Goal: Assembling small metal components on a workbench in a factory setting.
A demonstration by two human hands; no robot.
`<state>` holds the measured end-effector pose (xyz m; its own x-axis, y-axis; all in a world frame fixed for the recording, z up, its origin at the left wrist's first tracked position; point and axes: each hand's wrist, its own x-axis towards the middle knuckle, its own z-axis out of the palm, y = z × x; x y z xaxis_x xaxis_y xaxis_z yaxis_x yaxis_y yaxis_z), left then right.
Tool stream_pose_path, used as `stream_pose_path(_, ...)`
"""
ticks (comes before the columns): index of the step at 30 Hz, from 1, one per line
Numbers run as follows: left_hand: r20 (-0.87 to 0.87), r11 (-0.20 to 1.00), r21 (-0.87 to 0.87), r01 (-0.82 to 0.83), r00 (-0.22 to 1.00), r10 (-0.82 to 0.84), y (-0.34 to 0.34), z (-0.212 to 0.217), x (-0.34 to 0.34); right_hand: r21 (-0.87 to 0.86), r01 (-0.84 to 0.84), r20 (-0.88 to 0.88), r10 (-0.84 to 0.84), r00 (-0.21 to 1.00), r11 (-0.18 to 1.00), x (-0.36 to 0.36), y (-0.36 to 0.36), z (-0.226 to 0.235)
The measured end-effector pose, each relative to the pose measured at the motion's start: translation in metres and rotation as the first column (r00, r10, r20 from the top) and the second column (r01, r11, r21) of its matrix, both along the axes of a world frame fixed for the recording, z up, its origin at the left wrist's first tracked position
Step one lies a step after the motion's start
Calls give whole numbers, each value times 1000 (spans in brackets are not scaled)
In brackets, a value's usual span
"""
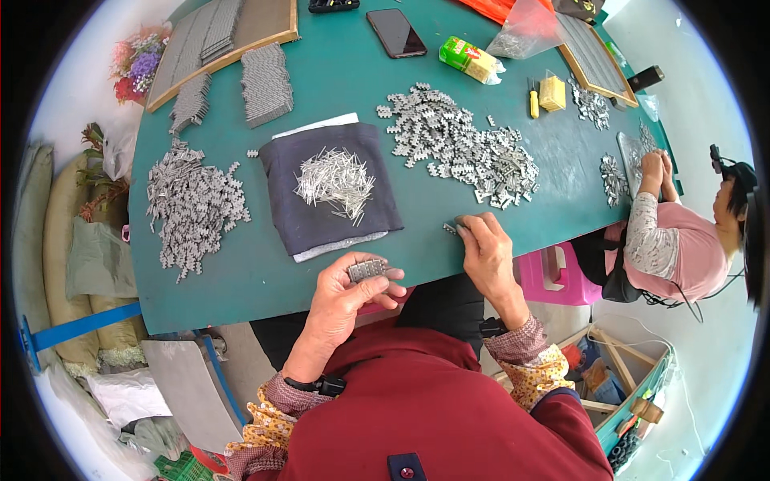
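My left hand (333, 301) is closed around a short grey block of metal pieces (367, 270) with small holes along its face. It is held just over the front edge of the table. To the right, my right hand (491, 255) pinches a small grey toothed metal piece (450, 228) between thumb and fingertips, low over the table. Between and beyond the hands, thin silvery pins (333, 180) lie heaped on a folded dark cloth (289, 215). A pile of loose grey toothed pieces (195, 204) lies left of the cloth; another loose pile (449, 136) lies right of it.
The green table (241, 297) carries neat stacks of grey pieces (267, 84) and a wooden-framed tray (295, 36) at the far left. Farther back are a phone (396, 34), a green-yellow packet (471, 61) and a yellow-handled screwdriver (534, 103). Another person (682, 240) works at the right end.
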<state>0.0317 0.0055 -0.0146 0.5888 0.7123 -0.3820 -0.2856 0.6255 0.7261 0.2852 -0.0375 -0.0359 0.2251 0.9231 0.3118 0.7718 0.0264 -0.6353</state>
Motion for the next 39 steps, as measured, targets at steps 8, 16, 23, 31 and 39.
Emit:
stream_pose_path(8,-67,998,53,-27,997,30,0,-9,6,-59,-131,250,141,958,990,-2,4,11)
stream_pose_path(16,-121,998,48,-38,992,44,3,-4,7,-130,78,388,-21,921,988,35,-14,20)
stream_pose_path(23,-83,993,120,-5,996,15,2,-8,16,12,62,363,-62,930,998,48,20,23)
stream_pose_path(31,-111,991,132,-1,994,16,-2,-7,10,33,-87,439,64,896,996,13,98,15)
stream_pose_path(39,-110,994,109,-6,994,18,0,-10,8,-18,-249,452,230,862,968,-5,56,13)
